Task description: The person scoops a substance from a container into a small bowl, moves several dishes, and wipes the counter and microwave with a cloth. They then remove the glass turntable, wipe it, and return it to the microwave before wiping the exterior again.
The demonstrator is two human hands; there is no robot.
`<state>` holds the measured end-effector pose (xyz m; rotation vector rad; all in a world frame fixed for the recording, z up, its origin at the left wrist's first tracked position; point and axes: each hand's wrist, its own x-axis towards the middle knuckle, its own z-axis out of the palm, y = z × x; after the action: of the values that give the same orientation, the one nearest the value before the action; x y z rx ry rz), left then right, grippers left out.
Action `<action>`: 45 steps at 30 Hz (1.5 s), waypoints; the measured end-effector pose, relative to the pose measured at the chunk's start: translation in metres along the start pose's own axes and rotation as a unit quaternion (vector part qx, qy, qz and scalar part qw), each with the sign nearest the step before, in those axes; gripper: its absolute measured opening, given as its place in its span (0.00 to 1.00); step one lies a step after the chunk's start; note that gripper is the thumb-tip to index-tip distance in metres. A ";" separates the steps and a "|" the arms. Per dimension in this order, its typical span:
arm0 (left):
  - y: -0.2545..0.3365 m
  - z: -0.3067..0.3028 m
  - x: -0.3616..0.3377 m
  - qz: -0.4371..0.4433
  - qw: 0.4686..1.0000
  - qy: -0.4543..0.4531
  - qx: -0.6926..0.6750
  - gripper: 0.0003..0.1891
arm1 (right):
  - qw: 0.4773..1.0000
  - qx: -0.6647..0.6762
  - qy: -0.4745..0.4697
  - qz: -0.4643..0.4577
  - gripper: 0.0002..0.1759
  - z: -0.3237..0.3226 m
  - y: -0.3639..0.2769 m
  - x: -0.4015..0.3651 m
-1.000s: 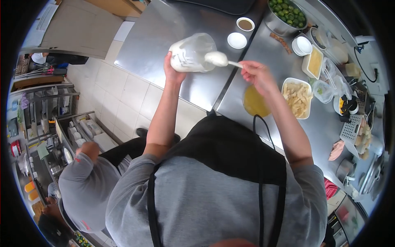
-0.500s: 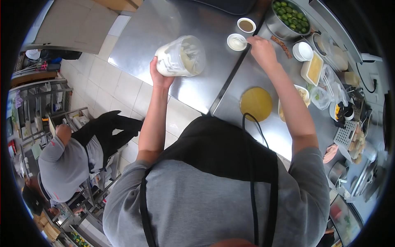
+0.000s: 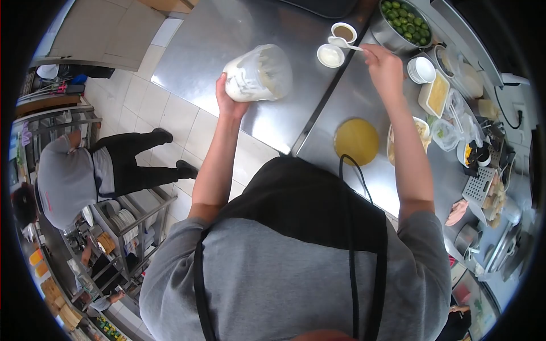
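My left hand (image 3: 231, 101) is wrapped around a clear plastic tub (image 3: 259, 74) smeared inside with a white creamy sauce. The tub is tilted over the steel counter. Between the fingers of my right hand (image 3: 384, 65) is the handle of a white spoon (image 3: 341, 42). Its bowl hovers over the gap between two small white cups. The nearer cup (image 3: 330, 55) holds white sauce; the farther cup (image 3: 344, 33) holds brown sauce.
A steel pot of green limes (image 3: 405, 24) stands at the back right. Stacked white cups (image 3: 421, 70), a yellow-filled container (image 3: 437, 94) and a round yellow lid (image 3: 356, 141) lie on the right counter (image 3: 324, 129). Another person (image 3: 68, 176) stands at the left shelves.
My right hand has lifted the spoon out of the white sauce cup. My left hand and the tub have shifted slightly right. The person at left has moved.
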<state>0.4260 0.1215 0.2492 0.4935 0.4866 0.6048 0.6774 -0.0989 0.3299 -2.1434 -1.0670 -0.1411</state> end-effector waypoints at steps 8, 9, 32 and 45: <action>-0.038 0.032 -0.015 -0.073 0.995 -0.063 0.020 0.37 | 0.981 0.030 -0.104 -0.162 0.08 0.038 -0.071 -0.041; -0.051 0.039 -0.016 -0.095 0.993 -0.068 -0.002 0.38 | 0.982 0.030 -0.106 -0.156 0.08 0.043 -0.066 -0.049; -0.026 0.006 -0.138 -0.009 0.999 0.034 -0.035 0.31 | 0.833 0.419 -0.358 0.047 0.60 0.019 -0.030 -0.104; 0.020 -0.038 -0.219 -0.120 0.991 0.036 0.051 0.26 | 0.881 0.265 -0.209 -0.330 0.51 0.076 -0.160 -0.179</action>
<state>0.2391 0.0081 0.2927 0.5026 0.6369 0.3693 0.4286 -0.1031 0.2934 -1.2739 -1.8178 0.2872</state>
